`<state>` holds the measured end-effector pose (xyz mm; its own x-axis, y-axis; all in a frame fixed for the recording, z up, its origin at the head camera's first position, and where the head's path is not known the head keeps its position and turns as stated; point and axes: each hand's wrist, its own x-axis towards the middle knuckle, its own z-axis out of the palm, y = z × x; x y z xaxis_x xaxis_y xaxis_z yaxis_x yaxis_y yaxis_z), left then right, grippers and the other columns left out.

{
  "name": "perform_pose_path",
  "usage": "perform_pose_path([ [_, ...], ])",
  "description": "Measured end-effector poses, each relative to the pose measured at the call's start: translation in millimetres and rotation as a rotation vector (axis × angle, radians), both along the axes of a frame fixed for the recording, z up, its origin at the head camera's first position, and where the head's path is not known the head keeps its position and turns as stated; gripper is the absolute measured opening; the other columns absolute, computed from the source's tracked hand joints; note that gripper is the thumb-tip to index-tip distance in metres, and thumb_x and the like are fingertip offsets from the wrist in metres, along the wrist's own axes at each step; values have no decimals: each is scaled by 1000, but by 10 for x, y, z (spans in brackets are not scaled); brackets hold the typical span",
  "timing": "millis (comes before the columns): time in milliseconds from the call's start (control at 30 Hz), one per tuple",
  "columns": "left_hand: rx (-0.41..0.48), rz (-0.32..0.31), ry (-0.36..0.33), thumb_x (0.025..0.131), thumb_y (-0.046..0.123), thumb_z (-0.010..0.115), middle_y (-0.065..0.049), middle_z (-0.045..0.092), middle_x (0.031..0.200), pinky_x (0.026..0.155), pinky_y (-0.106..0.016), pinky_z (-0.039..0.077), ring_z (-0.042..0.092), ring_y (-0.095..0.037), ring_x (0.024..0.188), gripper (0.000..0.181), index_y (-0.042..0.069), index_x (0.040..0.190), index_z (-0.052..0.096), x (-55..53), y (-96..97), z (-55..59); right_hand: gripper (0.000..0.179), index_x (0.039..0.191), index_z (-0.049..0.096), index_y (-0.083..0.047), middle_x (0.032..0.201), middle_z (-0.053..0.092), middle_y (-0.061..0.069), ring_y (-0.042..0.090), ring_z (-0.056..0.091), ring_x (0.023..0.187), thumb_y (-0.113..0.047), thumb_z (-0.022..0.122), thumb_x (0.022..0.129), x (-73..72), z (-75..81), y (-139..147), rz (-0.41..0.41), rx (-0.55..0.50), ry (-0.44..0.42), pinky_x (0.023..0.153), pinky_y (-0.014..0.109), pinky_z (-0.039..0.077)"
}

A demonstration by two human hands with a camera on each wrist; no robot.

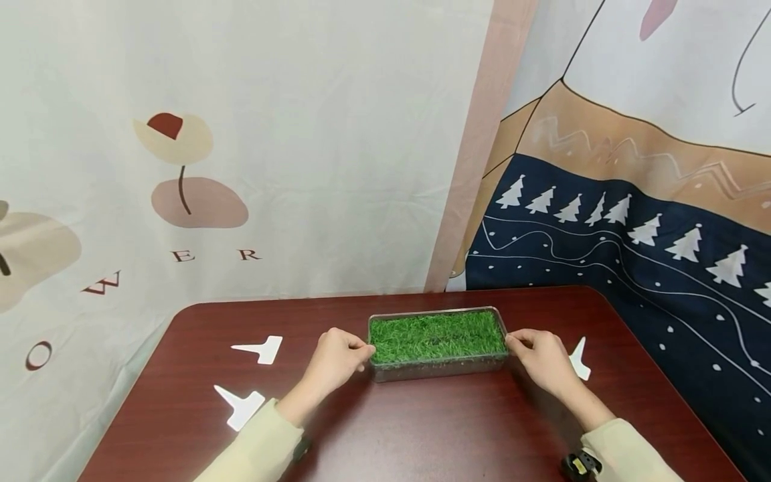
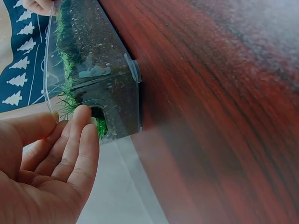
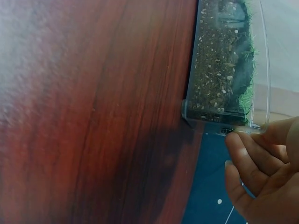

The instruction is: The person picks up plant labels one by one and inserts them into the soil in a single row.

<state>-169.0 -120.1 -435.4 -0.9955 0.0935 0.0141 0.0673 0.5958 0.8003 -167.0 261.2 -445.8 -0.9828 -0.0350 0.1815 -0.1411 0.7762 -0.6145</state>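
A clear plastic planter box stands near the back of the table, filled with dark soil under a layer of green grass. At its left end my left hand pinches the rim between thumb and fingers. My right hand pinches the rim at the opposite end. From the left wrist view, the box's end wall has a dark rounded opening, with grass showing at it. In the right wrist view, pale bits show in the soil, and my fingertips curl under the rim.
Two white T-shaped plant labels lie on the dark red wooden table left of the box. Another white plant label lies beyond my right hand. Printed curtains hang behind the table and along its right side.
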Motion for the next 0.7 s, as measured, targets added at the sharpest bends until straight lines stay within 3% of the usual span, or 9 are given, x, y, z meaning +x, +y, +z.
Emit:
perform_pose_path([
  [400, -31, -11, 35, 93, 14, 77, 3, 68, 57, 63, -31, 46, 58, -9, 59, 22, 16, 71, 81, 134, -91, -17, 15, 106, 81, -6, 97, 79, 2, 13, 64, 82, -14, 70, 101, 151, -29, -62, 1, -10, 22, 70, 31, 51],
  [700, -54, -12, -4, 94, 15, 76, 2, 69, 59, 57, -31, 42, 52, -11, 56, 29, 15, 65, 76, 227, -170, 21, 11, 103, 82, -8, 93, 79, -1, 8, 65, 80, -14, 72, 100, 240, -46, -129, 20, -23, 49, 70, 29, 53],
])
